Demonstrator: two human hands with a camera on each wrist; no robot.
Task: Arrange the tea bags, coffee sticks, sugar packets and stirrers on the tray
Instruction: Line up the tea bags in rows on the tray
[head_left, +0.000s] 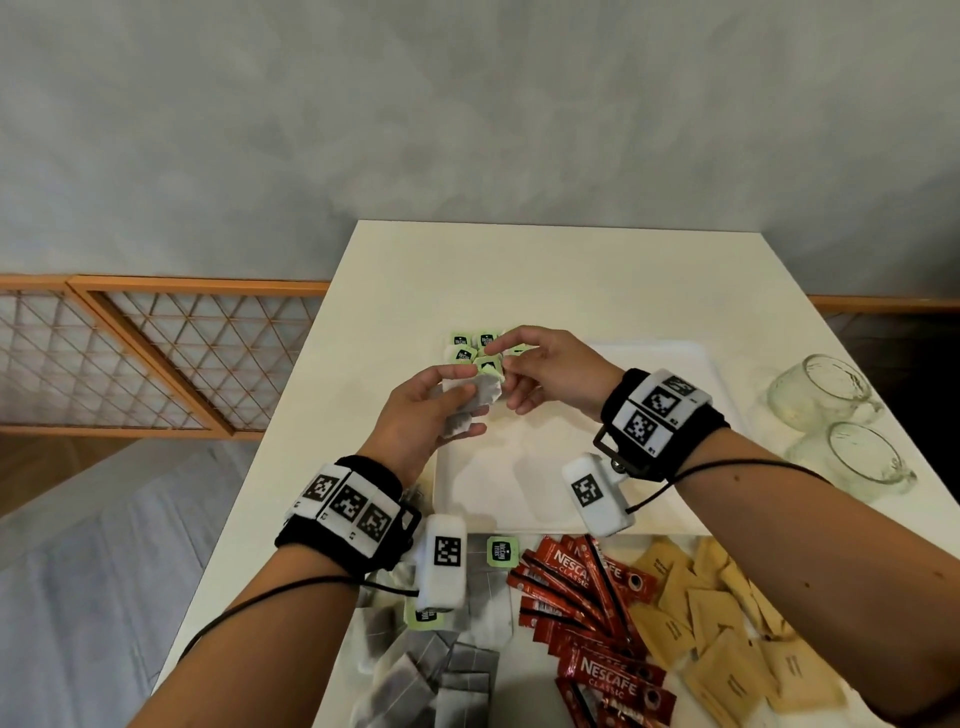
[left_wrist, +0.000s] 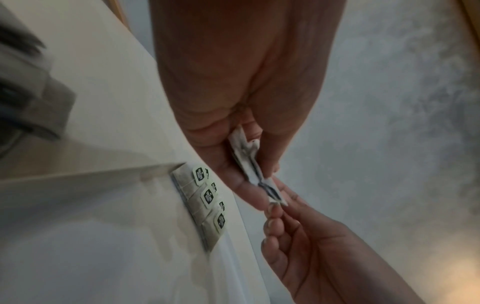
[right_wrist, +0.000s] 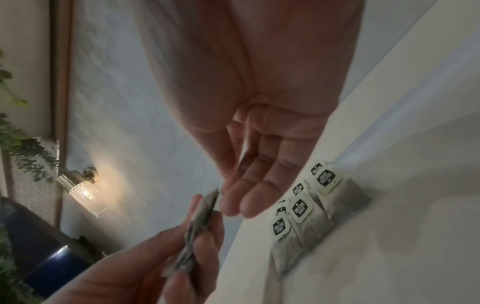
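**Both hands on a small stack of tea bags above the tray**

Fingers (head_left: 457, 372) of the left hand (head_left: 422, 415) curl round a small stack of tea bags (head_left: 470, 402), thumb on one face and fingertips on the other; the edge-on wrist views suggest two or three bags, though the exact number cannot be told. Right hand (head_left: 540, 371): thumb and forefinger pinch the green tag (head_left: 488, 367) at the stack's upper end, while the other three fingers hang loosely bent. Both hands are raised above the far left part of the white tray (head_left: 675, 364), which lies on the white table (head_left: 415, 260).

Tea bags already placed (right_wrist: 306, 222) lie overlapping in a row along the tray's far left corner; three are plainly seen in the right wrist view, and about six green tags show among them, so more bags may lie beneath.

Near the table's front edge lie three loose heaps:
- unplaced tea bags (head_left: 447, 670), at least six, with two green tags visible beside the left wrist;
- red coffee sticks (head_left: 587, 597), roughly a dozen, fanned and overlapping;
- tan sugar packets (head_left: 727, 634), about ten.

Two clear glass mugs (head_left: 841, 421) lie on their sides on the table, right of the tray.
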